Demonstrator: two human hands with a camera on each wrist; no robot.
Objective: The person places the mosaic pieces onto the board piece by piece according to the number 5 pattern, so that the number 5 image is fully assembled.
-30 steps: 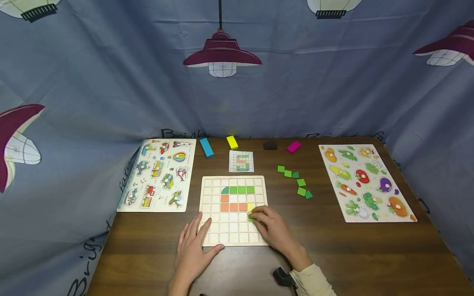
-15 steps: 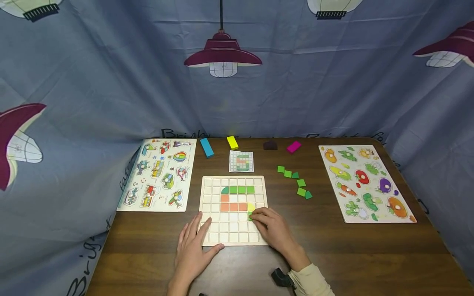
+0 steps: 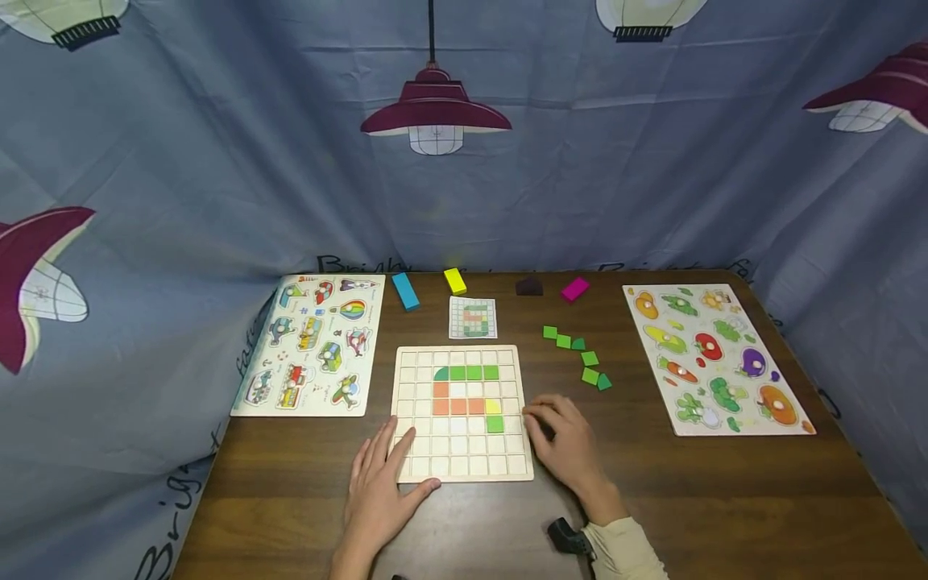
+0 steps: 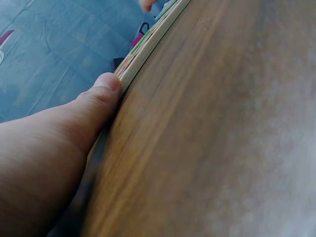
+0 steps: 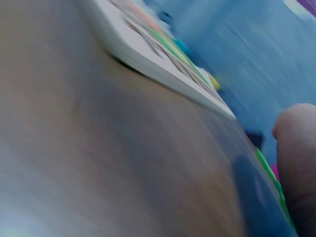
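Observation:
A pale grid board (image 3: 458, 445) lies at the middle of the table. Set in its cells are a row of green tiles (image 3: 474, 373), several orange tiles (image 3: 458, 406), a yellow tile (image 3: 492, 407) and, just below that, a single green tile (image 3: 495, 424). My left hand (image 3: 380, 487) rests spread at the board's lower left corner; in the left wrist view its thumb (image 4: 106, 84) touches the board's edge. Beside the board's right edge is my right hand (image 3: 569, 443), fingers loosely bent, nothing visible in them. The right wrist view is blurred.
Loose green pieces (image 3: 590, 358) trail to the board's right. A small pattern card (image 3: 473, 318) lies behind it, with blue (image 3: 405, 292), yellow (image 3: 455, 281), dark (image 3: 529, 286) and magenta (image 3: 576, 289) blocks farther back. Picture boards flank it: vehicles (image 3: 310, 342) left, vegetables (image 3: 718, 358) right.
My right hand has let go of the green tile under the yellow one and moved right, off the board. That tile now shows fully in its cell. The left hand stays put.

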